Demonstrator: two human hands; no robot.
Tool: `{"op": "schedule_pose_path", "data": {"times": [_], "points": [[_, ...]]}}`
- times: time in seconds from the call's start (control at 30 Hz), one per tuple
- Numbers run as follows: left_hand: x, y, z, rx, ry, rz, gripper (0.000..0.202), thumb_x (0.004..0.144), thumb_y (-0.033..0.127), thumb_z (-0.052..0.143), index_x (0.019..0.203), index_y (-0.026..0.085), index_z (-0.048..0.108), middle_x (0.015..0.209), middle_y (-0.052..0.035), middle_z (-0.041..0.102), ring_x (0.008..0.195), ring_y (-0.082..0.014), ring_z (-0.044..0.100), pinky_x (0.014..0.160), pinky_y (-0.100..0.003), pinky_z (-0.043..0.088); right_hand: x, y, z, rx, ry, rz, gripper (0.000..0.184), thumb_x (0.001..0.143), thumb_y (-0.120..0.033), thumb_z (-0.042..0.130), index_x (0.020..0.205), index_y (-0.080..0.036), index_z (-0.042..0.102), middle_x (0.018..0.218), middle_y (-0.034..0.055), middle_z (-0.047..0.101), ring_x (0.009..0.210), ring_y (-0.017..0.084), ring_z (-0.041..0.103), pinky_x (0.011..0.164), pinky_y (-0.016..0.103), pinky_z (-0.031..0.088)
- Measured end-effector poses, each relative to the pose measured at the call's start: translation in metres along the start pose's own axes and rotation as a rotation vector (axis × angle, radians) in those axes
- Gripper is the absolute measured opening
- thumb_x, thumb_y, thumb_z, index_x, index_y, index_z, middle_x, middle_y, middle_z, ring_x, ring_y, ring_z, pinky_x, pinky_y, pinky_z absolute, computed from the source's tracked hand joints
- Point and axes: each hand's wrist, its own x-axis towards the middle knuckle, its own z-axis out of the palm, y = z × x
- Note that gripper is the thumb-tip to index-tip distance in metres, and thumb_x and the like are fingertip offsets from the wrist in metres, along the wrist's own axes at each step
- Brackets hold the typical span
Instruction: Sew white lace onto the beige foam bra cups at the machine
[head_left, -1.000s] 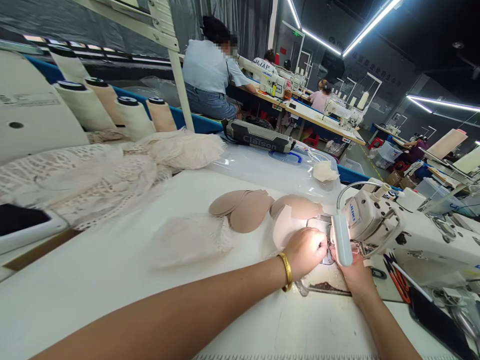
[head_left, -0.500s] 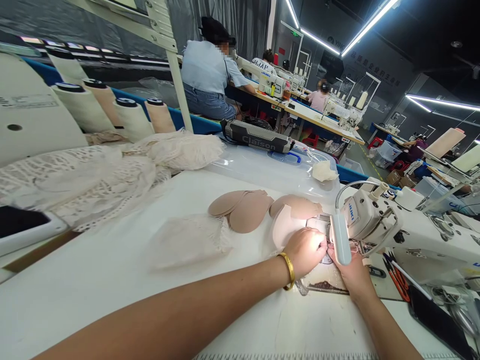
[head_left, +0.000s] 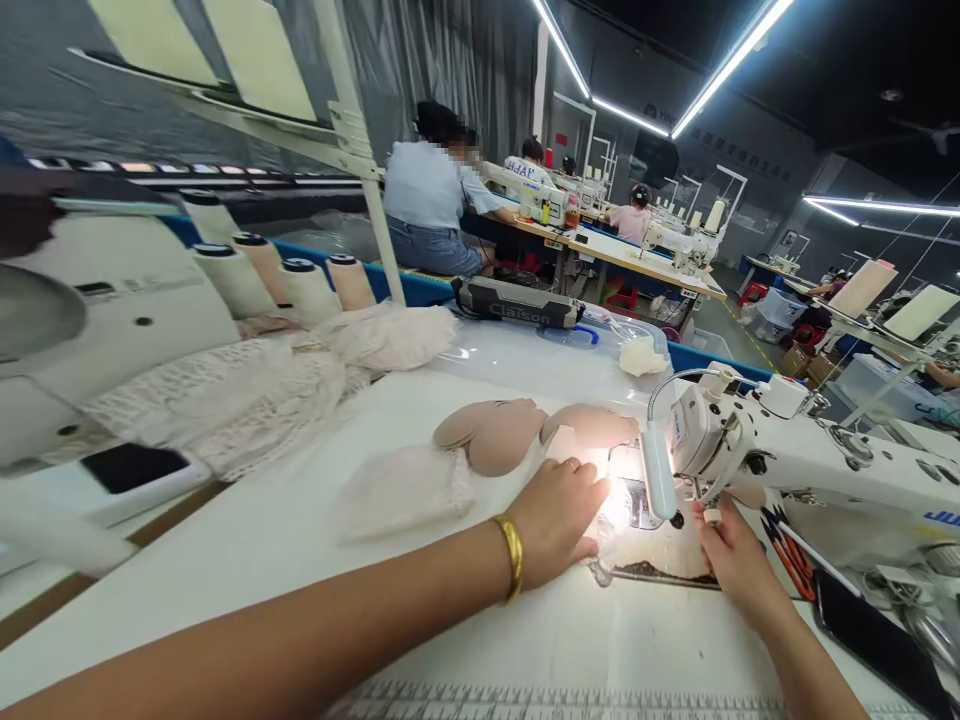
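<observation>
My left hand (head_left: pixel 559 515), with a gold bangle (head_left: pixel 512 556) on the wrist, lies flat with fingers stretched on a pale fabric piece (head_left: pixel 652 548) at the needle plate. Lamp glare washes out the fabric there. My right hand (head_left: pixel 733 556) rests on the same piece beneath the white sewing machine head (head_left: pixel 780 455); its fingertips reach up by the presser foot and are partly hidden. Beige foam cups (head_left: pixel 495 440) lie just beyond my left hand, and a folded lace piece (head_left: pixel 405 490) lies to their left.
A heap of cream lace (head_left: pixel 247 400) and thread cones (head_left: pixel 300 285) stand at the left. A grey device (head_left: pixel 517 300) sits on a clear plastic box (head_left: pixel 555 350) behind. Red-handled scissors (head_left: pixel 784 545) and a black phone (head_left: pixel 877 640) lie right. Seated people (head_left: pixel 431 195) sew at tables behind.
My left hand has gone from a pinch at the needle to lying flat, a little further left. My right hand has shifted slightly right. The view has tilted and lamp glare now covers the fabric.
</observation>
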Motion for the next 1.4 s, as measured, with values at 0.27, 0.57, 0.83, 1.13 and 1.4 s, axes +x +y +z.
{"op": "schedule_pose_path", "data": {"times": [0.27, 0.57, 0.83, 1.13, 1.4], "points": [[-0.052, -0.012, 0.010, -0.351, 0.105, 0.089, 0.024, 0.085, 0.001, 0.048, 0.092, 0.018, 0.065, 0.090, -0.0039, 0.071, 0.082, -0.0192, 0.061, 0.074, -0.029, 0.043, -0.020, 0.035, -0.021, -0.041, 0.011, -0.092, 0.029, 0.082, -0.049, 0.064, 0.098, -0.024, 0.066, 0.099, 0.0075, 0.068, 0.091, 0.026, 0.065, 0.079, 0.037, 0.053], [-0.052, 0.015, -0.024, -1.857, 0.033, -0.463, 0.039, 0.077, 0.052, 0.080, 0.087, 0.015, 0.068, 0.079, -0.0026, 0.068, 0.073, -0.0170, 0.061, 0.069, -0.026, 0.047, -0.078, -0.068, 0.054, 0.799, -0.364, 0.097, 0.109, 0.072, -0.047, 0.088, 0.158, -0.033, 0.023, 0.099, 0.0023, 0.075, 0.086, 0.023, 0.071, 0.083, 0.039, 0.054], [-0.098, 0.050, 0.003, -2.445, -0.100, -0.477, 0.064, 0.082, 0.070, 0.070, 0.110, 0.013, 0.071, 0.102, -0.0127, 0.074, 0.099, -0.0246, 0.069, 0.084, -0.030, 0.053, -0.089, -0.060, 0.067, 0.856, -0.112, 0.150, 0.116, 0.073, -0.042, 0.090, 0.160, -0.034, 0.014, 0.094, 0.0003, 0.076, 0.090, 0.022, 0.072, 0.088, 0.039, 0.055], [-0.079, 0.061, 0.003, -2.506, 0.250, -0.697, 0.024, 0.084, 0.037, 0.079, 0.087, 0.015, 0.069, 0.086, -0.0055, 0.074, 0.080, -0.0214, 0.069, 0.080, -0.032, 0.052, -0.112, -0.062, 0.083, 0.842, -0.042, 0.200, 0.111, 0.074, -0.050, 0.088, 0.160, -0.032, 0.021, 0.092, 0.0016, 0.076, 0.084, 0.023, 0.072, 0.073, 0.033, 0.056], [-0.079, 0.066, 0.008, -2.443, 0.209, -0.667, 0.022, 0.083, 0.033, 0.080, 0.089, 0.014, 0.072, 0.088, -0.0090, 0.077, 0.083, -0.0243, 0.072, 0.081, -0.033, 0.052, -0.110, -0.054, 0.084, 0.895, -0.068, 0.233, 0.107, 0.073, -0.049, 0.088, 0.158, -0.034, 0.025, 0.099, 0.0032, 0.076, 0.081, 0.022, 0.072, 0.071, 0.033, 0.057]]}}
